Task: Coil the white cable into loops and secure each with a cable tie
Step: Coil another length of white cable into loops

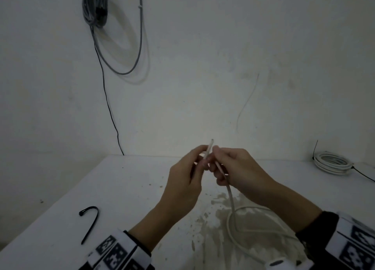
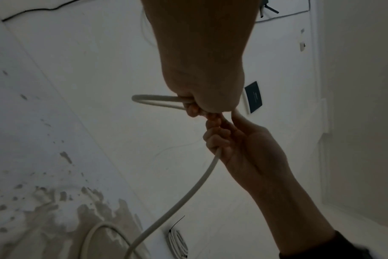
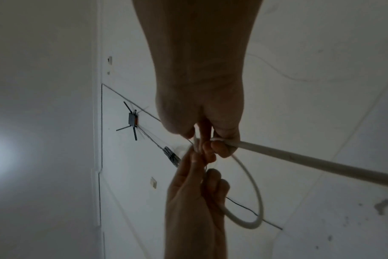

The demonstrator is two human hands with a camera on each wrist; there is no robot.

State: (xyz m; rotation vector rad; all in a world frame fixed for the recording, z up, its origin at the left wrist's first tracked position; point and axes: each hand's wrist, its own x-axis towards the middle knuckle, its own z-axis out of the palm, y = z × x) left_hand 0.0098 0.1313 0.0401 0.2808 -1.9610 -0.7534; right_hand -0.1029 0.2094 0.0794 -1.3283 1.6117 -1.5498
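Both hands are raised above the white table point(image 1: 125, 190) and meet at the end of the white cable point(image 1: 231, 196). My left hand point(image 1: 199, 158) pinches the cable just below its cut tip, which sticks up between the hands. A small loop of cable point(image 2: 153, 99) juts from the left fist. My right hand point(image 1: 218, 164) grips the cable right beside it, and from there the cable point(image 3: 299, 156) drops to the table and curves in a wide loop. A black cable tie point(image 1: 90, 221), bent like a hook, lies on the table at the left.
A finished white coil point(image 1: 332, 162) bound with black ties sits at the table's far right. On the wall behind hang a grey cable bundle point(image 1: 94, 5) and a thin black wire point(image 1: 107, 99). The tabletop under the cable is stained.
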